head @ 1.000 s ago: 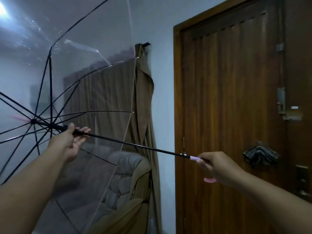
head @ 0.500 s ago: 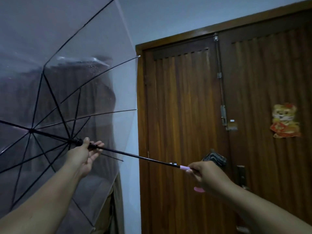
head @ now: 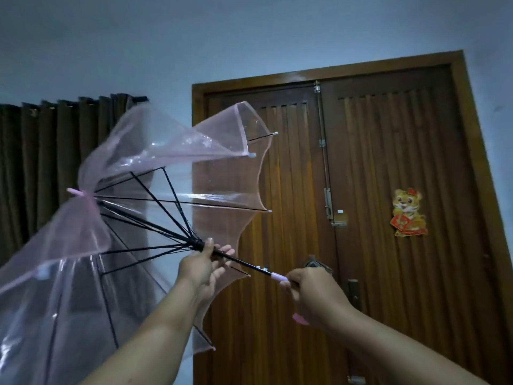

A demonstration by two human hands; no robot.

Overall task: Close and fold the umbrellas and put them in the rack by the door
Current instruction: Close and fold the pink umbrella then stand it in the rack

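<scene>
- From the head camera, a clear umbrella point(head: 155, 195) with pink edging is held up in front of the person, its pink tip pointing left toward the curtain and its canopy half collapsed, the panels loose and billowing.
- The left hand point(head: 201, 266) is wrapped around the black shaft point(head: 244, 262) right at the runner, where the black ribs gather; the thumb lies along the top and the fingers curl under it.
- The right hand point(head: 311, 290) grips the pink handle point(head: 301, 319) at the low end of the shaft, fingers closed round it, with the curved end of the handle sticking out below the hand.
- The two hands are near each other on the same shaft but not touching, left higher and further out, right lower and closer in.
- Behind the umbrella stands a wooden double door point(head: 388, 245) with slatted panels, bolts down its middle seam and a small tiger sticker point(head: 408, 212) on the right leaf.
- A dark curtain point(head: 41, 168) hangs on the left, partly seen through the clear canopy.
- Something dark hangs on the door just above the right hand; I cannot tell what it is.
</scene>
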